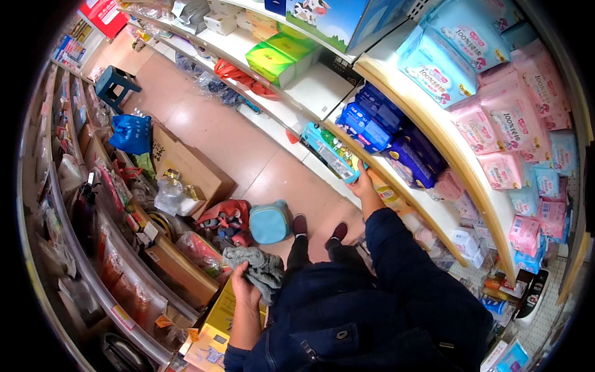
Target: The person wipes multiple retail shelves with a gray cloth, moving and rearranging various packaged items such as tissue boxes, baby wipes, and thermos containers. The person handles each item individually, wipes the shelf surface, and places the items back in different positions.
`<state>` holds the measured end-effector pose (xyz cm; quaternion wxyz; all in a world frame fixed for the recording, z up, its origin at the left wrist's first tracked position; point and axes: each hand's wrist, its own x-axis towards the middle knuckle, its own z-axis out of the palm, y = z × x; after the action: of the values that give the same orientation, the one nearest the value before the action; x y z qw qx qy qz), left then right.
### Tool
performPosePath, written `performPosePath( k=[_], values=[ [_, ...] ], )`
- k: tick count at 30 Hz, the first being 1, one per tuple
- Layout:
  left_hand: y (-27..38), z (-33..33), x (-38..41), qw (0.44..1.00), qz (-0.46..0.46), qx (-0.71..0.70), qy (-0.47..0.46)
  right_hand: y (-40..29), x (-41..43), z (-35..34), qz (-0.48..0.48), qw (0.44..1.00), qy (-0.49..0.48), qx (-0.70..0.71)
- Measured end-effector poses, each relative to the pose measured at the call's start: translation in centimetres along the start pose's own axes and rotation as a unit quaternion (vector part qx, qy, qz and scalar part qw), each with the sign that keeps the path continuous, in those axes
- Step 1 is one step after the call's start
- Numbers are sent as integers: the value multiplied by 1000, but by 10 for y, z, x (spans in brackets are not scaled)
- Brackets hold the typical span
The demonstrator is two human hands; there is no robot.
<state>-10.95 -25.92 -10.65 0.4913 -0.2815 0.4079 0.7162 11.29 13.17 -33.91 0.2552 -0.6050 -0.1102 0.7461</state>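
Observation:
My left hand [245, 289] grips a grey cloth [258, 269], which hangs bunched beside my body. In my right hand [364, 185] is the near end of a long turquoise package [332, 151] with a printed cartoon pattern, held at the edge of a lower shelf on the right. Dark blue plastic packs [365, 125] lie on the shelf just beyond it. Green tissue packs [283, 56] sit farther up along the shelving. Above, a higher shelf carries light blue packs [437, 65] and pink packs [511, 116].
A cardboard box [186, 167], a light blue bag [269, 222] and a red plastic bag [228, 214] stand on the aisle floor. Farther off is a dark blue-green stool [116, 86]. Crowded shelves with a curved rail [88, 265] line the left side. A yellow box [216, 325] is near my left arm.

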Motion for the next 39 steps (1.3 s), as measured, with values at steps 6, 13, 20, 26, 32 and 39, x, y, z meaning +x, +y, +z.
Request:
performPosePath(
  k=[6,13,20,26,32,39],
  values=[
    [1,-3,16,1000,-3,-1,-15,-1,-70,33,-97,993,-46,-55],
    [10,21,63,983,-51,135,-118,6,-210,-24,47,984,-139,-105],
    [-4,54,116,942,-120,252,-184,-74,-351,-144,-207,938,-276,-27],
    [-55,167,112,872,-221,312,-305,-95,-465,-244,-557,766,-246,206],
    [-89,210,76,807,-279,365,-370,-161,-594,-233,-683,682,-143,218],
    [-102,212,41,835,-313,382,-242,-227,-691,-191,-669,724,-78,149]
  ],
)
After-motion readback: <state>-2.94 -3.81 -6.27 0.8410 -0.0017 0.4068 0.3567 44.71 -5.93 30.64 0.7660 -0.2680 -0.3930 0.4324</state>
